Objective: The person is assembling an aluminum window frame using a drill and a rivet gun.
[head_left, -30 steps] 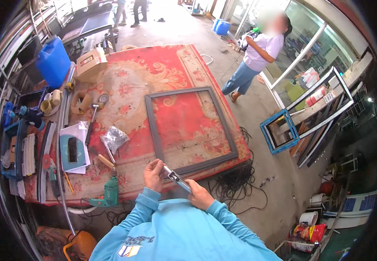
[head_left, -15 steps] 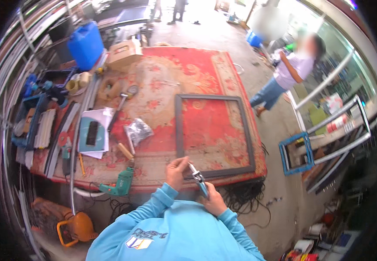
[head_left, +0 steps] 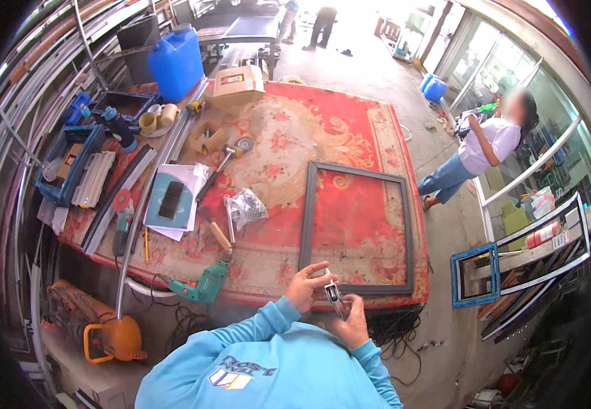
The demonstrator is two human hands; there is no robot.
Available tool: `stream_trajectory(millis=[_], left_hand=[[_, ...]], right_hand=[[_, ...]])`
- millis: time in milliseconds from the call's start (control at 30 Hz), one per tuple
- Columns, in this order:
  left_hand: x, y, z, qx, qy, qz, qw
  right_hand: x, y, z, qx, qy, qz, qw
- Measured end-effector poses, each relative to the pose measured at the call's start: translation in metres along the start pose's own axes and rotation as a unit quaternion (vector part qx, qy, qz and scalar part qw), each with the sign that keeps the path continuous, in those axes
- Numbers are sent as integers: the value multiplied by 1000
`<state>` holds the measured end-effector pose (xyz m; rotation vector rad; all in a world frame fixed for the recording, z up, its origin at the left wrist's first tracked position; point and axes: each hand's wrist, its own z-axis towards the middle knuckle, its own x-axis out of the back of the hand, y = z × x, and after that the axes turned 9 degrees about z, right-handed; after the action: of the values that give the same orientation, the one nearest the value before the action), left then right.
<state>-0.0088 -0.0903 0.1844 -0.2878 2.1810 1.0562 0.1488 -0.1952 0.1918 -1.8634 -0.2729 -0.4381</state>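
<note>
A small metal fitting (head_left: 333, 298) is held between both hands (head_left: 326, 303), just below the dark frame (head_left: 356, 228), whose long axis runs up-frame.

Your left hand (head_left: 307, 286) and right hand (head_left: 351, 320) pinch a short silvery metal bar with a dark inset (head_left: 333, 298), smooth and faintly shiny. Your light blue cloth sleeves (head_left: 254, 334) look soft and matt. Before you, the bench wears a red woven carpet with cream patterns (head_left: 295, 136), its pile rough and dull. On it lies a dark grey rectangular metal frame (head_left: 356, 228) with a smooth, matt coat. The crumpled clear plastic bag (head_left: 245, 206) glints, the blue plastic jerrycan (head_left: 175, 61) is glossy, the brown cardboard box (head_left: 238, 84) is dull, and the white paper sheets (head_left: 185, 198) look flat.
</note>
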Motion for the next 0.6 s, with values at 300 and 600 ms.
stream_trajectory(millis=[300, 600], left_hand=[[10, -2, 10, 70, 12, -53, 996], [103, -39, 56, 43, 62, 173, 982]], right_hand=[[6, 3, 26, 123, -78, -8, 989], [-6, 35, 39, -57, -90, 40, 994]])
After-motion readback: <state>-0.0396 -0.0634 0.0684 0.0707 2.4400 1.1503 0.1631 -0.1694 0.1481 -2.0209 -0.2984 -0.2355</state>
